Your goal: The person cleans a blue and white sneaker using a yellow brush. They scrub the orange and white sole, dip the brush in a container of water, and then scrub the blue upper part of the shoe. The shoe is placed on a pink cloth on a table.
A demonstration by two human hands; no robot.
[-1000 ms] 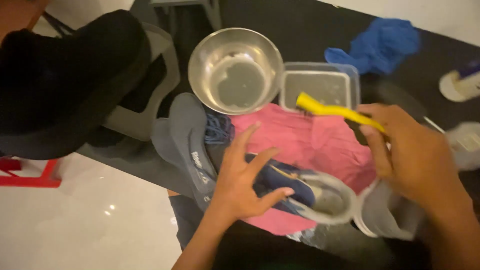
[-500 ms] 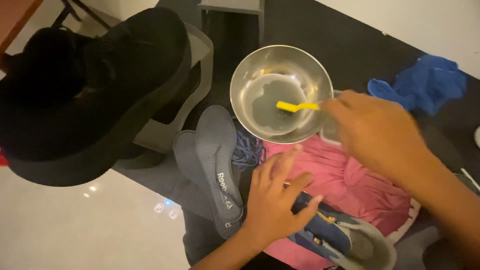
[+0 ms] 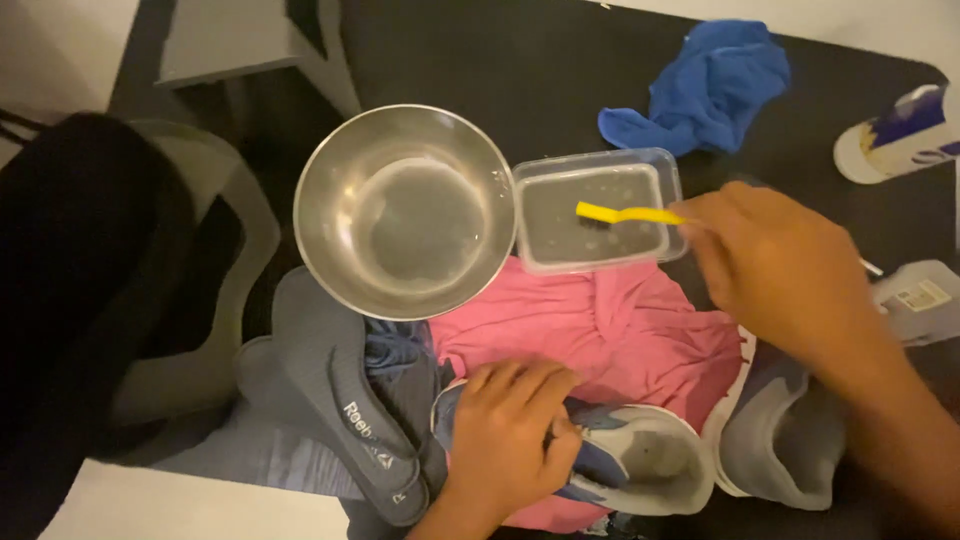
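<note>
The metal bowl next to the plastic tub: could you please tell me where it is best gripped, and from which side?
Take the metal bowl by its rim at the far-left edge, coming from above. That arc is bare; the near edge overlaps the pink cloth and the right edge crowds the plastic tub. It holds liquid, so keep it level.

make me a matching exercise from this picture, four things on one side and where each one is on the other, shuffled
Things:
1. yellow brush
2. metal bowl
3. blue cloth
4. grey shoe

Places:
A. under the left hand, on the pink cloth
B. far side of the mat, beyond the plastic tub
C. held by the right hand, bristles in the plastic tub
D. just left of the plastic tub

Pairs: 1-C, 2-D, 3-B, 4-A
</note>
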